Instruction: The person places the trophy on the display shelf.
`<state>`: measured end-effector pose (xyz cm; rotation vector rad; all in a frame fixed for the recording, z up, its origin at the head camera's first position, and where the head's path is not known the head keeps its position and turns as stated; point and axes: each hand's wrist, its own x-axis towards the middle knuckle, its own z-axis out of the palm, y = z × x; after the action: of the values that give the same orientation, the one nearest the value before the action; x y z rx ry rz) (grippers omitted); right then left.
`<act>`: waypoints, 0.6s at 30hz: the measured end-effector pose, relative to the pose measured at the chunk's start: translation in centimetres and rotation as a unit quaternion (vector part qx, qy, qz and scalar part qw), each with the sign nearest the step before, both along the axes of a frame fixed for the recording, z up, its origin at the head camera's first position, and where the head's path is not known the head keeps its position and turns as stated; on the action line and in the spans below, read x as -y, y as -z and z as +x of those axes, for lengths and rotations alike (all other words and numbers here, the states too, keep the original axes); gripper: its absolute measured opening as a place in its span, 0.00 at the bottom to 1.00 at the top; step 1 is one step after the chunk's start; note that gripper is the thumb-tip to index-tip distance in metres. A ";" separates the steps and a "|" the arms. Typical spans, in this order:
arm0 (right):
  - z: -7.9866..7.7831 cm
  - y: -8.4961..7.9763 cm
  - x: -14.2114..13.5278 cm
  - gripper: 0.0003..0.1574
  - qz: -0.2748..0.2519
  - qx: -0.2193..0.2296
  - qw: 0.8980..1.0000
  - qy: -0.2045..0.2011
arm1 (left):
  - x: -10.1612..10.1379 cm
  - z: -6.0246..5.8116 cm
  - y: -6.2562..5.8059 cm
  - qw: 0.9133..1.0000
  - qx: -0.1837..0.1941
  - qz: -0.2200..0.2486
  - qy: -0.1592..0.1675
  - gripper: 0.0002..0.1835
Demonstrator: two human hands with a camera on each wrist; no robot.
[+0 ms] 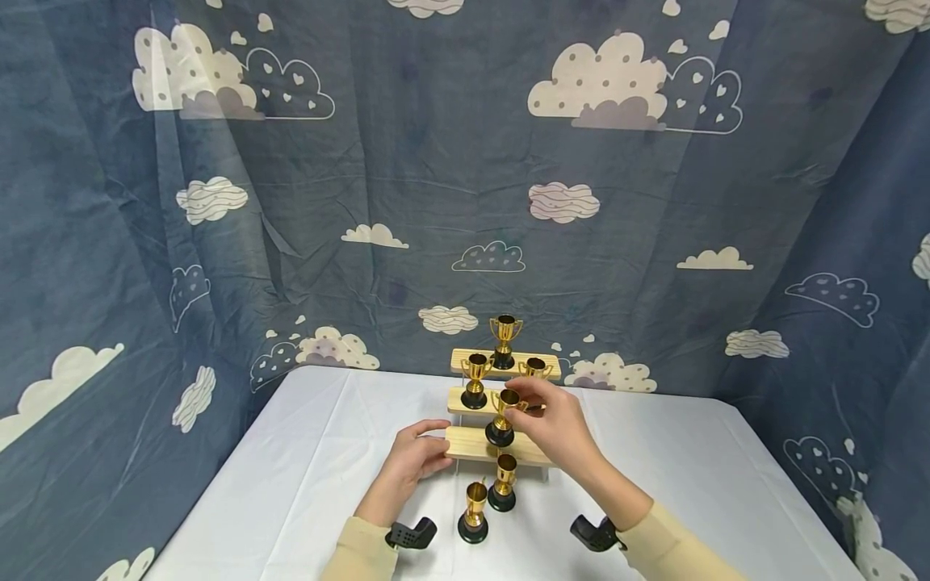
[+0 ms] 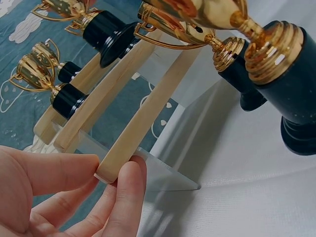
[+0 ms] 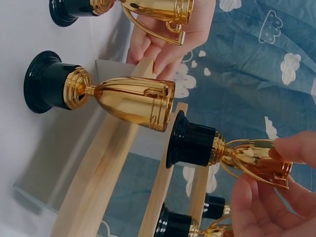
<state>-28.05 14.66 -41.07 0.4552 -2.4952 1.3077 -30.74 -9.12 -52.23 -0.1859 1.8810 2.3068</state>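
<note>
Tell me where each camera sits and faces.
Head: worn there, facing forward and down at the stand; both sleeves, left grip, right grip show.
Left wrist: worn there, facing the left grip pinching the lowest shelf.
Right wrist: worn there, facing the right grip holding a trophy; left grip beyond.
Wrist views share stand and trophies.

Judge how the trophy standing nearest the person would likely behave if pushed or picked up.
The nearest trophy could tip if pushed near its rim, since it stands tall over a small round base. Its glossy gold surface may be slippery. Its crisp, even shape suggests it is stiff.
</note>
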 end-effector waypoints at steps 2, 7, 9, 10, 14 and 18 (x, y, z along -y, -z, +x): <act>-0.1 -0.1 0.2 0.23 -0.001 0.004 1.000 -0.008 | 0.0 0.0 0.0 1.000 -0.004 0.001 0.002 0.26; -0.2 -0.2 0.6 0.24 0.005 0.014 1.000 -0.020 | 0.0 0.0 0.2 1.000 -0.009 0.002 0.003 0.27; -0.3 -0.2 0.9 0.24 0.009 0.014 1.000 -0.024 | 0.0 0.0 0.2 1.000 -0.009 0.002 0.003 0.27; -0.3 -0.3 1.0 0.24 0.009 0.013 0.999 -0.028 | 0.0 0.0 0.1 1.000 -0.009 0.003 0.004 0.27; -0.4 -0.4 1.4 0.25 0.007 0.012 0.999 -0.041 | -0.1 0.0 0.0 1.000 -0.010 0.004 0.003 0.27; -0.6 -0.5 1.8 0.25 0.005 0.015 0.998 -0.053 | -0.1 0.0 0.0 1.000 -0.011 0.004 0.004 0.26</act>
<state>-28.65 12.86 -40.61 0.5815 -2.5343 1.3511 -30.78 -9.05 -52.27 -0.1520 1.8778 2.3210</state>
